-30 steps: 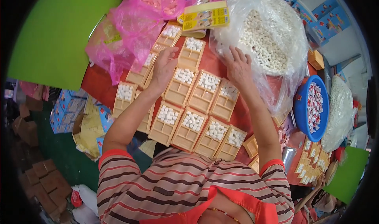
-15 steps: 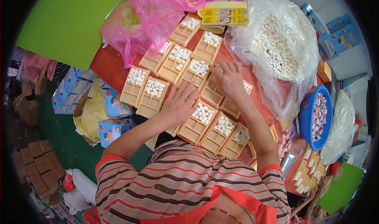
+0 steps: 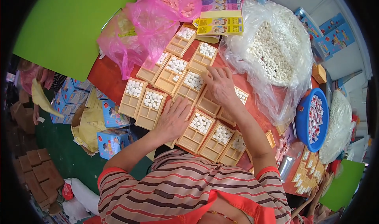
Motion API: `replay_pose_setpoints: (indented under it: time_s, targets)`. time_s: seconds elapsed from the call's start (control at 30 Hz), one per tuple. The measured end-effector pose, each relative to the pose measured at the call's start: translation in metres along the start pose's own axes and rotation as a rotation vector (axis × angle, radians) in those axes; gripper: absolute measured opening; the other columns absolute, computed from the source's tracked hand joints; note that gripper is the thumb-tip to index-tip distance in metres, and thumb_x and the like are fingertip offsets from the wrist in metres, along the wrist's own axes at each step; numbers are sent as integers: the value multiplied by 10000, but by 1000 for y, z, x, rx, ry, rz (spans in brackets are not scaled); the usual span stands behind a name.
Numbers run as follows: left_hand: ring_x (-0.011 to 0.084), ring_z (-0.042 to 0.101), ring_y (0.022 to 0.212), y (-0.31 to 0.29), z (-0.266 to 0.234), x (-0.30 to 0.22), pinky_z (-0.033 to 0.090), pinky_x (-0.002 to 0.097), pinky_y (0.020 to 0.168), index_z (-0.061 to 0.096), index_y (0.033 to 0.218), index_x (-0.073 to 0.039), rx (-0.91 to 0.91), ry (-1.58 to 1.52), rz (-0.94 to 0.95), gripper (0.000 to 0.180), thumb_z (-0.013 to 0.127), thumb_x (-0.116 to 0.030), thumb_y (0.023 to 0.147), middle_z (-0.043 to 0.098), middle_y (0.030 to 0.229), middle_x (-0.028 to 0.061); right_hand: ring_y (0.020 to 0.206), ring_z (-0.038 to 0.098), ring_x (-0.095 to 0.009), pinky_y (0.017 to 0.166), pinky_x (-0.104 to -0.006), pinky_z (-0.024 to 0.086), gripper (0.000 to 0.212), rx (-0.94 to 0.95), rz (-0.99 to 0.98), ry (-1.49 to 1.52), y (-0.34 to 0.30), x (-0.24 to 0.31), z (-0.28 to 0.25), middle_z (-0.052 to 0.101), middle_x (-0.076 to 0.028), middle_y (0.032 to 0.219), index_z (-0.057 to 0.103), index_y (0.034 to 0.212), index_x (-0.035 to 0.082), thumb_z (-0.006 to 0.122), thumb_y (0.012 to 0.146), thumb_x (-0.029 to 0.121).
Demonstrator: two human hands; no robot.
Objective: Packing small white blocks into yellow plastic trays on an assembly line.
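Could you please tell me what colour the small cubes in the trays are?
The small cubes are white, seen best in the head view.

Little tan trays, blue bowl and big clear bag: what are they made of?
Trays look like dull plastic or wood, evenly tan; I can't tell which. The blue bowl is probably smooth plastic, one even colour. The clear bag seems thin plastic film: see-through, crinkled, shiny.

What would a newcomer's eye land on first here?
Probably the large green panel at upper left, with the pink bag to its right. At centre, the left hand and right hand are over tan trays part-filled with white pieces. Far right, a blue basin.
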State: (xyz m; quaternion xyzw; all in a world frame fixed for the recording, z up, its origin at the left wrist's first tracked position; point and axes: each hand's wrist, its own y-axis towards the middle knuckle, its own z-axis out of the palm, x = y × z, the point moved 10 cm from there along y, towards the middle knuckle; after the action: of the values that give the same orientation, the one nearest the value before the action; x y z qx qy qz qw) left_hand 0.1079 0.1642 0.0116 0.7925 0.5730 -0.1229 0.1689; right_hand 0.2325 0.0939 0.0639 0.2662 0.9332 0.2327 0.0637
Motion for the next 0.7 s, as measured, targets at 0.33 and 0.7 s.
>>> replay_pose_setpoints:
  time_s: [0.33, 0.7]
  targets:
    - [400, 306, 1336, 1, -1, 2, 234, 547, 1078, 438, 1322, 15, 13, -29, 1, 570, 618, -230, 839, 333, 1438, 219, 928, 549, -194, 915, -401, 343, 183, 111, 14, 34, -1, -24, 35, 597, -27, 973, 646, 910, 118, 591, 736, 120]
    - [397, 370, 1288, 8, -22, -8, 217, 587, 1061, 509, 1261, 14, -38, -11, 25, 497, 610, -228, 839, 412, 1376, 213, 1033, 579, -300, 870, -424, 431, 315, -40, 283, 99, -31, -106, -36, 593, -130, 1163, 592, 1122, 86, 608, 809, 115]
